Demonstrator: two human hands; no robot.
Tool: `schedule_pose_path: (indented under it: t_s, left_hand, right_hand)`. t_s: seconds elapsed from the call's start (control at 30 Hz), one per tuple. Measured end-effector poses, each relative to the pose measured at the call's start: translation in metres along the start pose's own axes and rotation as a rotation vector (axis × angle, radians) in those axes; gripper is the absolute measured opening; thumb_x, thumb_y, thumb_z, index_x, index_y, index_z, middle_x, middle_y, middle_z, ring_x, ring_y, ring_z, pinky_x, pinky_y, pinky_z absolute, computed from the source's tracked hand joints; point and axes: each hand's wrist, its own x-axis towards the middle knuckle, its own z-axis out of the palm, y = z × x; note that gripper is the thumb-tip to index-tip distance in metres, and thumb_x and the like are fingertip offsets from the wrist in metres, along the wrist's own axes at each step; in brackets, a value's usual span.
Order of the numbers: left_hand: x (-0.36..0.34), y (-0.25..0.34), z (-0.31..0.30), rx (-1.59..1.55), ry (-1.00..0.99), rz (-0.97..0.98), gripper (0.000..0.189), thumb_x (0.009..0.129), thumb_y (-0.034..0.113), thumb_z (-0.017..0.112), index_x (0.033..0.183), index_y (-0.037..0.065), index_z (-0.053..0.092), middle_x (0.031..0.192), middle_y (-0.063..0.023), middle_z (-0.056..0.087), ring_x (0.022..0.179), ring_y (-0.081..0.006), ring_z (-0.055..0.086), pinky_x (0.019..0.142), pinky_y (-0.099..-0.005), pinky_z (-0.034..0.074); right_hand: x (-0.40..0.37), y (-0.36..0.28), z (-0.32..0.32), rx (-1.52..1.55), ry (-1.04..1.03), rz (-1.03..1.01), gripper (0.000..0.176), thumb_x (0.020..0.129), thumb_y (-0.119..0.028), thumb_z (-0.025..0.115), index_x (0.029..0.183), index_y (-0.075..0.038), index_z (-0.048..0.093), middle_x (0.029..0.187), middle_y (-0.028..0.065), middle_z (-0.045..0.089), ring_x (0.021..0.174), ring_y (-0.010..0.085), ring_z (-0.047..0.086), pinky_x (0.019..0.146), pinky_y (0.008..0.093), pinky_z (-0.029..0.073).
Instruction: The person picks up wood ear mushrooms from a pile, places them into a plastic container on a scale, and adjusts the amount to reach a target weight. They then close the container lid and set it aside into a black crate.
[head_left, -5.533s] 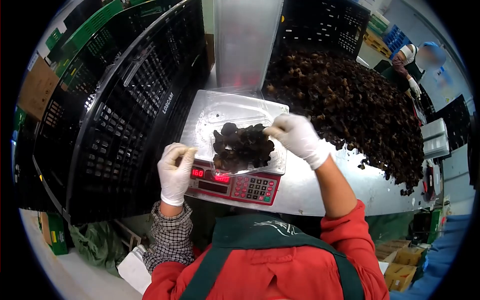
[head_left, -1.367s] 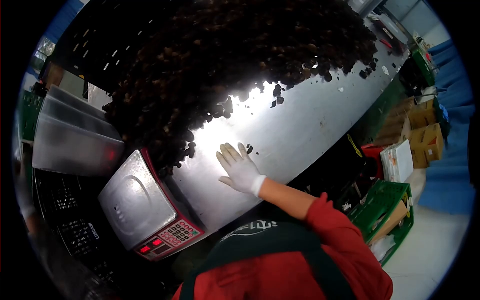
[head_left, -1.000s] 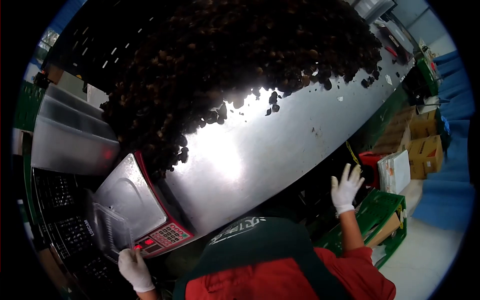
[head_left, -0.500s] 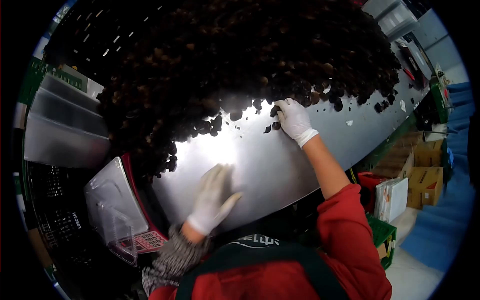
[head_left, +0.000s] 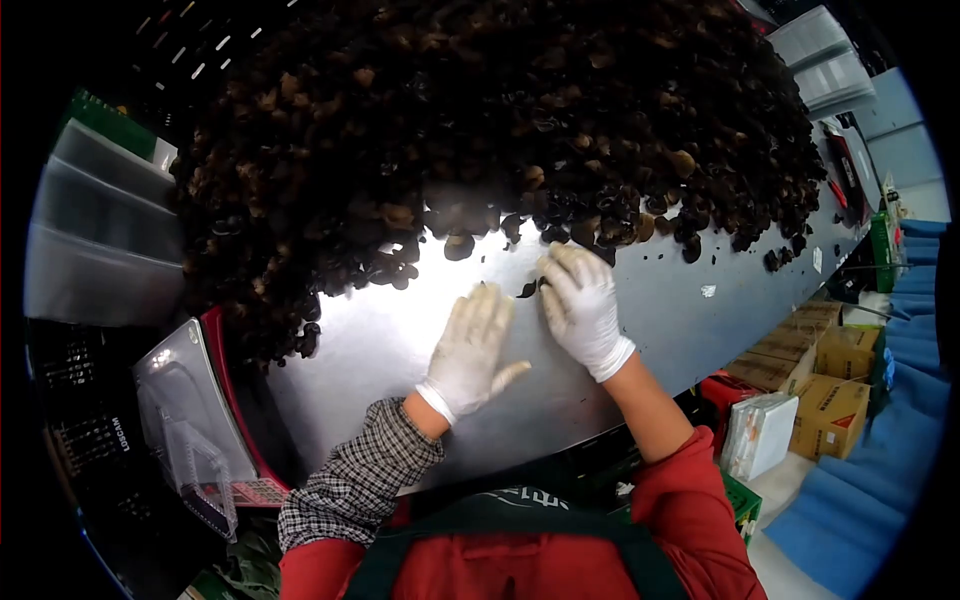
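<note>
A large heap of dark brown, fungus-like pieces (head_left: 450, 130) covers the back of the metal table (head_left: 370, 370). My left hand (head_left: 470, 350), in a white glove, lies flat on the metal in front of the heap, fingers spread and holding nothing. To its right, my right hand (head_left: 583, 308), also gloved, has its fingers bent down at the heap's front edge. A small dark piece (head_left: 527, 290) lies between the two hands. Another dark bit touches the right fingertips; whether they grip it is unclear.
Clear plastic bins stand at the left (head_left: 100, 230) and back right (head_left: 820, 60). A scale (head_left: 195, 400) sits at the table's left end. Cardboard boxes (head_left: 828, 415) and a blue sheet (head_left: 860, 490) lie beyond the right edge. White scraps (head_left: 708, 291) rest on the metal.
My left hand has moved right and forward over the metal. My right hand has drawn back slightly from the heap. The view has shifted a little.
</note>
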Motion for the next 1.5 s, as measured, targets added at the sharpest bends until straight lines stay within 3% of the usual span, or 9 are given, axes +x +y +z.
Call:
schedule_pose_path:
  t_s: [0.13, 0.37, 0.43, 0.57, 0.73, 0.93, 1.13, 1.27, 1.5]
  left_hand:
    - [0.018, -0.004, -0.001, -0.070, 0.114, -0.062, 0.092, 0.082, 0.051, 0.064, 0.143, -0.006, 0.025, 0.149, -0.0274, 0.022, 0.140, -0.0396, 0.021, 0.116, -0.0469, 0.017]
    - [0.054, 0.013, 0.007, -0.073, 0.041, -0.017, 0.097, 0.081, 0.055, 0.064, 0.144, -0.007, 0.023, 0.148, -0.0286, 0.024, 0.141, -0.0404, 0.019, 0.117, -0.0475, 0.013]
    - [0.050, 0.024, 0.003, -0.218, -0.075, 0.126, 0.096, 0.083, 0.056, 0.061, 0.146, -0.004, 0.022, 0.150, -0.0285, 0.022, 0.143, -0.0399, 0.016, 0.117, -0.0464, 0.013]
    - [0.044, 0.015, 0.007, -0.191, 0.080, 0.110, 0.096, 0.084, 0.057, 0.059, 0.147, -0.002, 0.018, 0.149, -0.0284, 0.023, 0.142, -0.0402, 0.017, 0.117, -0.0468, 0.013]
    - [0.061, 0.015, 0.004, -0.117, -0.013, 0.062, 0.097, 0.084, 0.059, 0.057, 0.147, -0.003, 0.017, 0.150, -0.0282, 0.021, 0.143, -0.0391, 0.017, 0.117, -0.0467, 0.011]
    - [0.071, 0.040, 0.020, -0.296, -0.070, 0.319, 0.097, 0.085, 0.061, 0.056, 0.146, -0.004, 0.018, 0.149, -0.0270, 0.024, 0.141, -0.0391, 0.020, 0.117, -0.0459, 0.014]
    - [0.078, 0.027, 0.013, -0.206, 0.049, 0.217, 0.086, 0.084, 0.057, 0.058, 0.139, -0.005, 0.036, 0.142, -0.0260, 0.037, 0.137, -0.0384, 0.030, 0.115, -0.0475, 0.020]
    - [0.065, 0.020, 0.014, -0.228, 0.026, 0.219, 0.083, 0.084, 0.056, 0.060, 0.136, -0.005, 0.040, 0.141, -0.0261, 0.039, 0.136, -0.0389, 0.030, 0.115, -0.0486, 0.020]
    - [0.072, 0.019, 0.012, -0.194, 0.057, 0.082, 0.087, 0.085, 0.056, 0.058, 0.141, -0.005, 0.032, 0.145, -0.0272, 0.032, 0.138, -0.0403, 0.026, 0.115, -0.0508, 0.016]
  right_hand:
    - [0.018, 0.018, -0.001, 0.027, -0.061, 0.076, 0.043, 0.076, -0.016, 0.070, 0.117, -0.007, 0.061, 0.102, 0.0080, 0.059, 0.097, 0.0283, 0.054, 0.086, 0.0401, 0.043]
    - [0.044, 0.056, 0.003, -0.265, -0.056, 0.037, 0.015, 0.077, -0.012, 0.064, 0.092, -0.010, 0.064, 0.082, 0.0077, 0.058, 0.079, 0.0269, 0.058, 0.071, 0.0393, 0.045]
    - [0.041, 0.064, -0.005, -0.196, -0.006, 0.099, 0.018, 0.078, -0.009, 0.063, 0.095, -0.010, 0.064, 0.086, 0.0078, 0.060, 0.081, 0.0276, 0.058, 0.074, 0.0388, 0.046]
    - [0.028, 0.054, -0.022, -0.084, 0.131, 0.062, 0.024, 0.077, -0.004, 0.062, 0.100, -0.009, 0.064, 0.092, 0.0067, 0.062, 0.084, 0.0272, 0.059, 0.076, 0.0375, 0.047]
    - [0.002, 0.048, -0.018, -0.092, 0.018, -0.050, 0.030, 0.075, -0.003, 0.063, 0.104, -0.009, 0.064, 0.099, 0.0064, 0.060, 0.090, 0.0267, 0.058, 0.079, 0.0385, 0.046]
    - [0.020, 0.071, -0.015, -0.135, 0.059, 0.011, 0.031, 0.077, -0.003, 0.065, 0.107, -0.008, 0.064, 0.103, 0.0086, 0.061, 0.096, 0.0284, 0.057, 0.083, 0.0386, 0.045]
    - [0.017, 0.068, -0.038, -0.146, 0.014, -0.089, 0.034, 0.074, -0.005, 0.066, 0.107, -0.011, 0.064, 0.105, 0.0067, 0.060, 0.094, 0.0258, 0.057, 0.080, 0.0393, 0.046]
    - [0.019, 0.051, -0.024, -0.191, -0.134, -0.113, 0.037, 0.073, -0.009, 0.065, 0.110, -0.011, 0.063, 0.115, 0.0125, 0.058, 0.112, 0.0299, 0.053, 0.096, 0.0429, 0.041]
    - [0.039, 0.073, -0.039, 0.094, 0.142, 0.129, 0.027, 0.075, -0.008, 0.069, 0.101, -0.006, 0.062, 0.114, 0.0132, 0.059, 0.108, 0.0323, 0.053, 0.094, 0.0423, 0.042]
